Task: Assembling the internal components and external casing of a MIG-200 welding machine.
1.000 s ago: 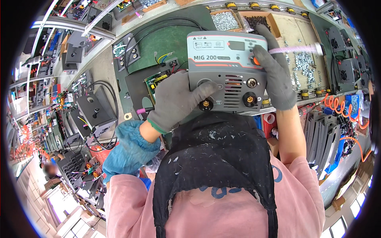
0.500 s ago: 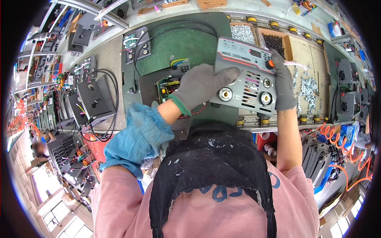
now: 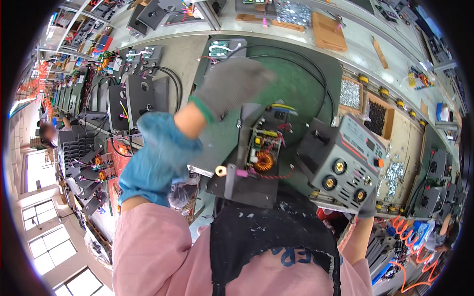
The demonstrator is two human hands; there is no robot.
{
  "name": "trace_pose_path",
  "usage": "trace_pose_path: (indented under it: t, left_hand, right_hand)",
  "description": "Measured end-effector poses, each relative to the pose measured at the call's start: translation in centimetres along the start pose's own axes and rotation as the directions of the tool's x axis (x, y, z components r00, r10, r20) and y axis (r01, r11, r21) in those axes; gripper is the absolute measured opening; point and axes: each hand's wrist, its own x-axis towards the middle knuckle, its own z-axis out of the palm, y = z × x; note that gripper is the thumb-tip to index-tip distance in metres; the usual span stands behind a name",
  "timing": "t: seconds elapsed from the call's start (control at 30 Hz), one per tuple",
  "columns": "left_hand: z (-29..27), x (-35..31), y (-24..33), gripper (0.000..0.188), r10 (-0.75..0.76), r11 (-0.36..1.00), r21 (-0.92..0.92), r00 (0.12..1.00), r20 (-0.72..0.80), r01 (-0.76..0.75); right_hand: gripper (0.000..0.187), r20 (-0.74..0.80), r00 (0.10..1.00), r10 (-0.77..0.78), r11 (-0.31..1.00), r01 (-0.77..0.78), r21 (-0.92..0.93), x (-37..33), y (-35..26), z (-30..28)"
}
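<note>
My right hand (image 3: 368, 205), in a grey glove, is at the lower right corner of a grey welding machine front panel (image 3: 353, 155), its fingers mostly hidden behind it. The panel carries an orange knob, brass sockets and vent slots, and a dark metal plate (image 3: 316, 148) extends from its left side. My left hand (image 3: 229, 88), gloved in grey, is raised over the green mat (image 3: 291, 89), smeared by motion. To its lower right, an open chassis (image 3: 247, 190) carries a circuit board with a copper coil (image 3: 263, 161).
Beyond my left hand lies a panel with a small circuit board (image 3: 224, 48); a black cable (image 3: 316, 69) loops across the mat. Boxes of silver screws (image 3: 350, 93) and black screws (image 3: 377, 116) stand at right, near loose nuts (image 3: 394, 177). More dark housings (image 3: 140, 93) are at left.
My left hand has left the front panel and swung up and left. The panel, at my right hand, has moved right and down and turned, showing the dark plate. The chassis now shows more fully.
</note>
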Motion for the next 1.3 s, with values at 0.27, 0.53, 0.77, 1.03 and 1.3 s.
trace_pose_path:
  t: [0.27,0.53,0.77,1.03,1.3]
  left_hand:
    - [4.7,12.6,-23.3,0.036,-0.575,0.789,0.19,0.811,-0.107,0.585]
    - [6.3,17.4,-24.7,0.034,-0.352,0.875,0.319,0.931,-0.098,0.365]
    - [-2.6,13.8,-19.2,0.066,-0.196,0.922,-0.365,0.967,-0.163,0.126]
    - [-13.7,1.0,-2.6,0.06,-0.037,0.717,-0.678,0.964,-0.264,-0.158]
    - [-14.5,-6.1,8.1,0.053,0.4,0.891,-0.187,0.91,-0.112,-0.415]
  right_hand:
    - [0.035,0.081,0.725,0.684,0.647,-0.655,0.39,-1.1,-3.4,-3.8]
    - [0.039,-0.066,0.298,0.952,0.247,-0.624,0.742,4.3,-6.7,-10.1]
    - [0.034,-0.311,0.775,0.55,0.733,-0.27,0.624,19.1,-13.6,-12.2]
    - [0.073,-0.128,0.988,0.091,0.833,-0.005,0.553,34.4,-26.3,-6.3]
    - [0.102,-0.109,0.994,-0.027,0.781,0.089,0.619,32.9,-31.2,-8.8]
